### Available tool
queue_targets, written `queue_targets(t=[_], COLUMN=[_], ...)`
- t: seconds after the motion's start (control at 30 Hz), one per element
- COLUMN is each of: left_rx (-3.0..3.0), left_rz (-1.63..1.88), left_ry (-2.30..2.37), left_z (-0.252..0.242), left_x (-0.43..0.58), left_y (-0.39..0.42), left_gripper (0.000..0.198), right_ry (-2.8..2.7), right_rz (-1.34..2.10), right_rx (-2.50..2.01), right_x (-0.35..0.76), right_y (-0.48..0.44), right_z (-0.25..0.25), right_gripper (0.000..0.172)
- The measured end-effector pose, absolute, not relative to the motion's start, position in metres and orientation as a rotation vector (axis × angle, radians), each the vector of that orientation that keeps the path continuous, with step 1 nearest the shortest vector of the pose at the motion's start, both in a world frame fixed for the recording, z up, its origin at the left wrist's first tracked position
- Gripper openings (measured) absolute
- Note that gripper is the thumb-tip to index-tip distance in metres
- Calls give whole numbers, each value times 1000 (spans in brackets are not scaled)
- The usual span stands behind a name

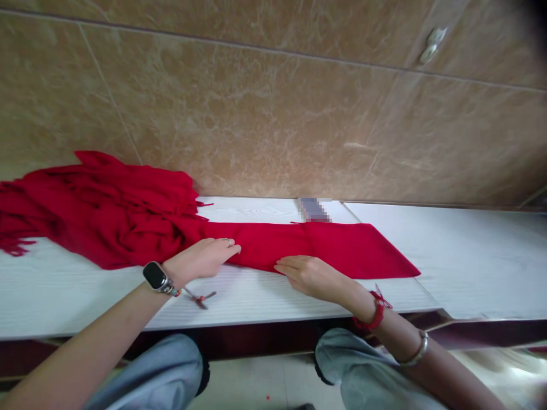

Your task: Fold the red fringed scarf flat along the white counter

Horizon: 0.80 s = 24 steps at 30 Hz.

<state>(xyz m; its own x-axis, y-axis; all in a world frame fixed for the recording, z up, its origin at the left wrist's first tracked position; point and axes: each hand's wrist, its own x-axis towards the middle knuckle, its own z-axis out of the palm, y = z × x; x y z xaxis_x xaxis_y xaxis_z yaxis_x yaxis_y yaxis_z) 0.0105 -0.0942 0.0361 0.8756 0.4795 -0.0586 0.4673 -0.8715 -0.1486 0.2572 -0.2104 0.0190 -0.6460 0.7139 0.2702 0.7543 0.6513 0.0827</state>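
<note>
A long red cloth (342, 247) lies across the white counter, flat and folded into a strip on the right, with a pointed right end. Its left part is a crumpled heap with fringed edges. My left hand (209, 256), wearing a ring, is at the lower edge of the strip beside the heap, its fingers pressed together at the cloth. My right hand (305, 273) touches the lower edge of the strip farther right, fingers held together. What lies under the fingertips of either hand is hidden.
The white counter (470, 256) runs along a brown marbled tile wall (265, 119). A blurred dark rectangular item (313, 209) lies behind the strip. Below the counter's front edge are my knees and the pale floor.
</note>
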Motion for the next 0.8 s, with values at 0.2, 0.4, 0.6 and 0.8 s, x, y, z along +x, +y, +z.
queue_targets(t=[0.2, 0.4, 0.6, 0.8], left_rx=[-2750, -2686, -2737, -2769], left_rz=[182, 33, -62, -153], left_ry=[-832, -797, -774, -673], left_z=[46, 57, 60, 60], left_x=[-25, -40, -44, -52], left_y=[-83, -82, -81, -67], left_gripper=[38, 12, 12, 19], right_ry=[-2613, -2504, -2418, -2274], right_rz=[-286, -363, -352, -179], right_rx=[-1312, -1406, -1469, -1383], right_x=[208, 178, 190, 199], right_y=[-190, -175, -173, -169], right_z=[22, 21, 6, -2], right_gripper=[29, 34, 35, 35])
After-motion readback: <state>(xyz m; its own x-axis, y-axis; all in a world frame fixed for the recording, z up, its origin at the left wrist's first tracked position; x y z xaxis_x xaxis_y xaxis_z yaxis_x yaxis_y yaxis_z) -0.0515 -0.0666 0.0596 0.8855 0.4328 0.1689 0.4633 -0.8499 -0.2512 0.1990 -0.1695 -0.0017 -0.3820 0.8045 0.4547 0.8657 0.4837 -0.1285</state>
